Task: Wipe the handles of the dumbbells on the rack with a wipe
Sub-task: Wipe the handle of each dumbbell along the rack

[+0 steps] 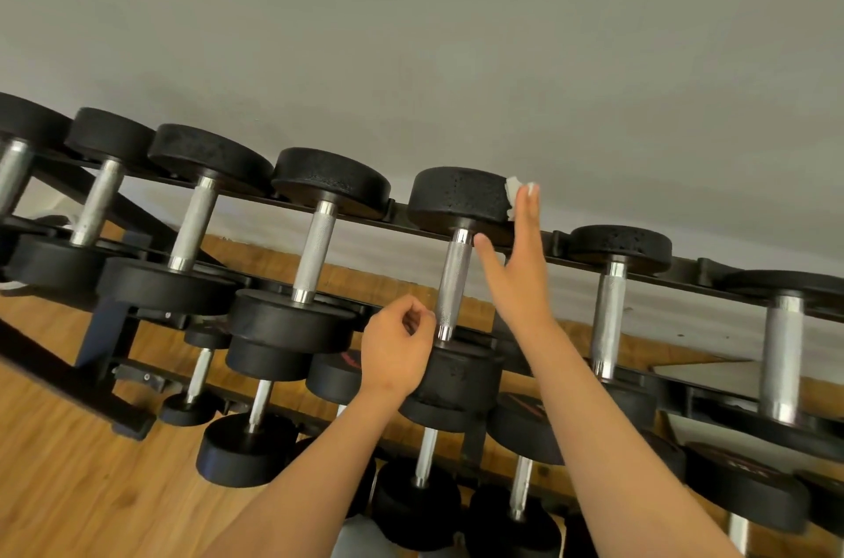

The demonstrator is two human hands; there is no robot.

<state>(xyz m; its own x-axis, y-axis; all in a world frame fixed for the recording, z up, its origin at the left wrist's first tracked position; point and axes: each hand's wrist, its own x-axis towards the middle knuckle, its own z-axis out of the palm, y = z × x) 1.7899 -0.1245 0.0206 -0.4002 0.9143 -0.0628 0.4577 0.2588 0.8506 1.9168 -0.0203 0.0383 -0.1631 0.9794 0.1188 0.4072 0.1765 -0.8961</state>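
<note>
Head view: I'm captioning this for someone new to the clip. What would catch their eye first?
The right hand, stretched up flat, presses a white wipe against the far head of the middle dumbbell on the top row. The left hand hangs curled beside the lower end of that dumbbell's silver handle. Black dumbbells fill the rack slanting across the frame.

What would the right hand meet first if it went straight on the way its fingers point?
Probably the grey wall: the right hand, wipe at its fingertips, points just past the dumbbell's far head; depth is unclear.
</note>
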